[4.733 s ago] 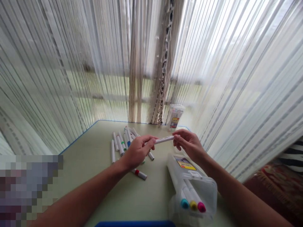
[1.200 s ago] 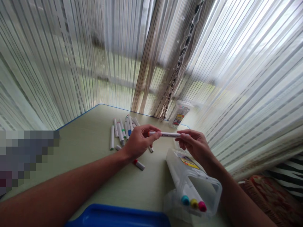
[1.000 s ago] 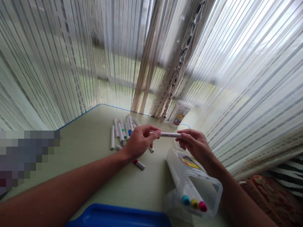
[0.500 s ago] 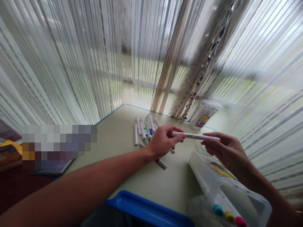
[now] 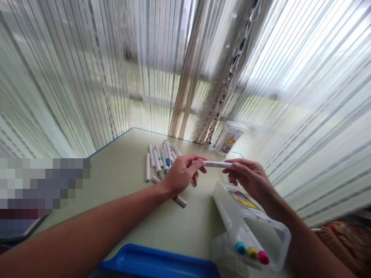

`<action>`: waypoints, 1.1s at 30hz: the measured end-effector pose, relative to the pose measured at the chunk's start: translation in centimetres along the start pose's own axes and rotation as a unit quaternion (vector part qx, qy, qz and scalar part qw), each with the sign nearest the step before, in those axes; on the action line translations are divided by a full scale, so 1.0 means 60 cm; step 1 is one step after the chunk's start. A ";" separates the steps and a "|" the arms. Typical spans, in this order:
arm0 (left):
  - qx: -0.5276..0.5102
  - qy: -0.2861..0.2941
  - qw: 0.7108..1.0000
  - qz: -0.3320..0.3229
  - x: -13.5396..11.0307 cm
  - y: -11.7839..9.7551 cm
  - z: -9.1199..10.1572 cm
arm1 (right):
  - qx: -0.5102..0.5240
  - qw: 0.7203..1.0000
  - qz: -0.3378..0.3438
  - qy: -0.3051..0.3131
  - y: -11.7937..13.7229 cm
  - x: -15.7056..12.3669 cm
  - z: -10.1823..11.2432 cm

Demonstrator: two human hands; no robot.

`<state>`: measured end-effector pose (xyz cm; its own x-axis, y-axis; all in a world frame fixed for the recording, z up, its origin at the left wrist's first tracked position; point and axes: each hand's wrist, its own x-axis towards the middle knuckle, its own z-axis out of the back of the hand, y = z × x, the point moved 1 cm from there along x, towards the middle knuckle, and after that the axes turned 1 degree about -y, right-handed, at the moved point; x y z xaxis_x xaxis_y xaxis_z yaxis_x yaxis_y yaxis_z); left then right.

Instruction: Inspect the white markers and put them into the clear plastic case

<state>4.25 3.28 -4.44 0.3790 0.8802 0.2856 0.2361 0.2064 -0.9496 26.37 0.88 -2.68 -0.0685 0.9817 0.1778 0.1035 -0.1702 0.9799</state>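
A white marker point(image 5: 217, 164) with dark print on its barrel is held level above the table. My left hand point(image 5: 182, 173) pinches its left end, and my right hand point(image 5: 246, 172) pinches the other; the fingers cover both ends. Behind my left hand lies a pile of white markers point(image 5: 159, 158) with green, blue and red marks. A loose marker with a red band point(image 5: 181, 201) rests in front of that hand. Below my right hand a clear plastic case point(image 5: 226, 204) lies on its side, open toward me, with teal, yellow and pink-tipped markers point(image 5: 251, 253) inside.
A second clear case point(image 5: 230, 138) stands upright at the table's back edge, by the string curtain point(image 5: 156, 77). A blue tray edge point(image 5: 162, 260) runs along the front of the pale green table point(image 5: 130, 166). Patterned fabric point(image 5: 348, 247) shows at lower right.
The view has swung right, so everything sits farther left. Both hands still hold the marker; my right hand has come closer to my left, and the red ends seen before are now covered.
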 end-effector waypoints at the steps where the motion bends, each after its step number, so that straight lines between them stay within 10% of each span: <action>1: -0.001 0.000 1.000 0.001 0.000 0.000 0.000 | -0.001 1.000 0.003 0.001 0.000 0.000 0.001; 33: 0.039 0.011 0.999 -0.004 -0.004 0.001 -0.001 | -0.041 0.999 0.004 -0.016 0.003 -0.003 -0.002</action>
<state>4.22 3.04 -4.58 0.3968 0.8694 0.2946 0.1687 0.2463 -0.9544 26.26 0.68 -2.51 -0.0364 0.9821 0.1847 0.0224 -0.1840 0.9827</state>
